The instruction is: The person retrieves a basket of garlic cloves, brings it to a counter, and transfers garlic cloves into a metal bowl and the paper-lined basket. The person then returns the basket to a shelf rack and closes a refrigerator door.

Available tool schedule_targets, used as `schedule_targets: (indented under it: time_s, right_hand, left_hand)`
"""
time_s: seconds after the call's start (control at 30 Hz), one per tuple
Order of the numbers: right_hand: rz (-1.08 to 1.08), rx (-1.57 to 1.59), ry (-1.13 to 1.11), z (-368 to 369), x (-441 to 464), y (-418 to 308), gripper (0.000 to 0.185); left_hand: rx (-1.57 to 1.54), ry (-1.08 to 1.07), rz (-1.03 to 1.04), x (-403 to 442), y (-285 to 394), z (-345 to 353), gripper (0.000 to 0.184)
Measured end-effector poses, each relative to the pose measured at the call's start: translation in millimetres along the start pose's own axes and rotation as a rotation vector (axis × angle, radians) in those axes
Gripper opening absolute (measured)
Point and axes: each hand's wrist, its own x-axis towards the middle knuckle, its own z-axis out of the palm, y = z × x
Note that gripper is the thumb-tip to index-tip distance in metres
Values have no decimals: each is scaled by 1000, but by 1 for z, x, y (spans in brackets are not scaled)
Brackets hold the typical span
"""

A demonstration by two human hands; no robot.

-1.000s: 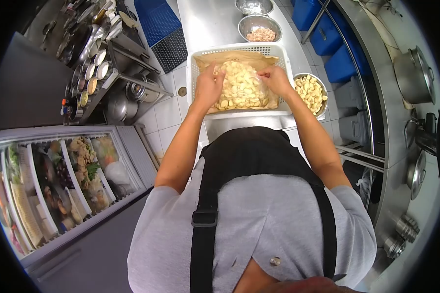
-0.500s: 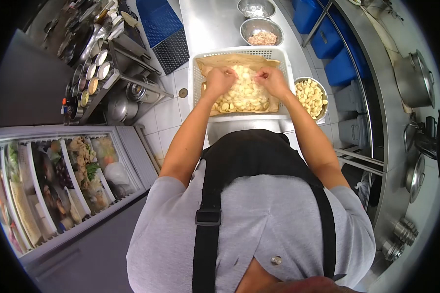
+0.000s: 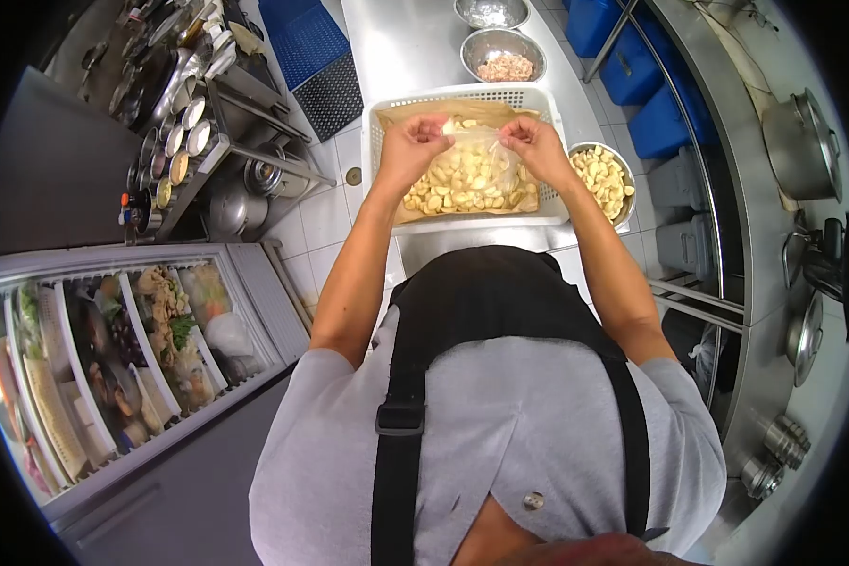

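Observation:
A clear plastic bag [image 3: 479, 151] is stretched between my two hands. My left hand [image 3: 409, 157] pinches its upper left edge, and my right hand [image 3: 541, 153] pinches the upper right edge. Pale yellow cut chunks [image 3: 453, 200], which look like potato, show through and below the bag. Whether some of them lie inside the bag is hard to tell. They lie on brown paper [image 3: 396, 115] lining a white perforated plastic basket [image 3: 558, 121].
A metal bowl of similar chunks [image 3: 602, 179] stands right of the basket. Beyond it on the steel table [image 3: 396, 47] are a bowl of pinkish chopped food [image 3: 505, 66] and another metal bowl [image 3: 492, 11]. An open refrigerated drawer [image 3: 255, 283] with food sections is at left.
My hands have moved slightly apart, the left one up and leftward. The bag's top edge is now spread between them, and more of the chunks show.

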Motion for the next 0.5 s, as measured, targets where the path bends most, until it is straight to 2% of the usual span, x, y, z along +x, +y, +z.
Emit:
schedule_targets:
  time_s: [0.07, 0.2, 0.3, 0.37, 0.4, 0.5]
  right_hand:
    - [23, -20, 30, -3, 0, -2, 5]
    - [2, 98, 17, 3, -3, -7, 5]
    - [10, 67, 75, -4, 0, -10, 6]
    - [45, 39, 186, -11, 2, -5, 7]
    - [40, 5, 167, -10, 3, -4, 8]
    - [47, -48, 95, -9, 2, 4, 10]
  left_hand:
    - [47, -51, -66, 0, 6, -3, 30]
    - [96, -38, -71, 6, -13, 1, 21]
    - [446, -4, -38, 5, -19, 0, 19]
    - [490, 169, -23, 12, -26, -7, 18]
    - [512, 254, -11, 17, -26, -8, 17]
    - [234, 161, 120, 23, -32, 2, 13]
